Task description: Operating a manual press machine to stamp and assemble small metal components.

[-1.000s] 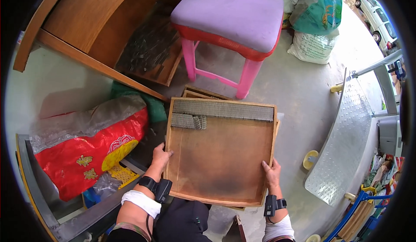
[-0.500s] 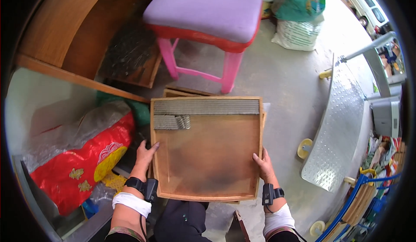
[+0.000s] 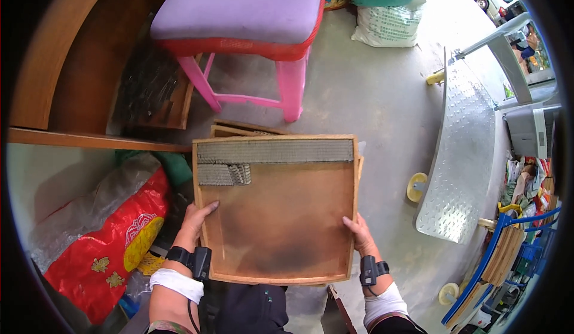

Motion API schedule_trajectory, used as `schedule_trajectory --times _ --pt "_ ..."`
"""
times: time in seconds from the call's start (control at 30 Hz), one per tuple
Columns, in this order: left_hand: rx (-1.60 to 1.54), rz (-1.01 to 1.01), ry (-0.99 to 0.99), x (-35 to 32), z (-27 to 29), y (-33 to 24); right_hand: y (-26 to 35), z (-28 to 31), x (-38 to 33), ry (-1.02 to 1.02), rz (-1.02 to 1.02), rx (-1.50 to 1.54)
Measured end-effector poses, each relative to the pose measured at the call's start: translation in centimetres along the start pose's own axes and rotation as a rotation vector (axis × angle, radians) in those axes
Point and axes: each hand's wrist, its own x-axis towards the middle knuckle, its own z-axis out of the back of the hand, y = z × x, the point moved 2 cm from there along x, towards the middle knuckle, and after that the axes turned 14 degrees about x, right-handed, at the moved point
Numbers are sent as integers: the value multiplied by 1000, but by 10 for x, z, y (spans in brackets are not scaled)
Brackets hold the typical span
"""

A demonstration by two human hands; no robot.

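Note:
A shallow square wooden tray (image 3: 281, 277) lies in front of me, gripped at both sides. My left hand (image 3: 199, 215) closes on its left edge, thumb over the rim. My right hand (image 3: 357, 232) has hold of the right edge, thumb also on top. Rows of small grey metal pieces (image 3: 275, 150) are packed along the tray's far side. A shorter row (image 3: 215, 174) sits below them at the left, with a few tilted pieces at its end. The fingers under the tray are hidden. Another wooden tray (image 3: 224, 129) pokes out from beneath, turned slightly.
Beyond the trays stands a pink stool (image 3: 292, 89) with a purple cushion. A wooden cabinet (image 3: 66, 53) with dark loose pieces inside is at far left. Below it lies a red plastic bag (image 3: 107, 244). To the right is a wheeled metal platform cart (image 3: 460, 166).
My view has shifted, so the stool and cabinet appear further left. The tray looks slightly nearer and larger, with both hands still holding its sides.

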Motion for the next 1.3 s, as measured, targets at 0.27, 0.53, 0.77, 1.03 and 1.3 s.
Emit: schedule_trajectory --times 0.27,0.53,0.77,1.03,1.3 --pt "188 -91 -122 10 -7 17 2 -1 3 -25 86 -98" --pt "651 -106 -332 26 -2 26 2 0 6 -274 510 -680" --pt "850 108 -823 -70 -73 -44 0 14 11 -332 509 -684" --pt "769 -746 -389 -196 -226 -135 -7 -22 -56 -312 976 -989" --pt "860 -698 425 -413 -133 -94 -50 -46 -160 412 196 -1055"
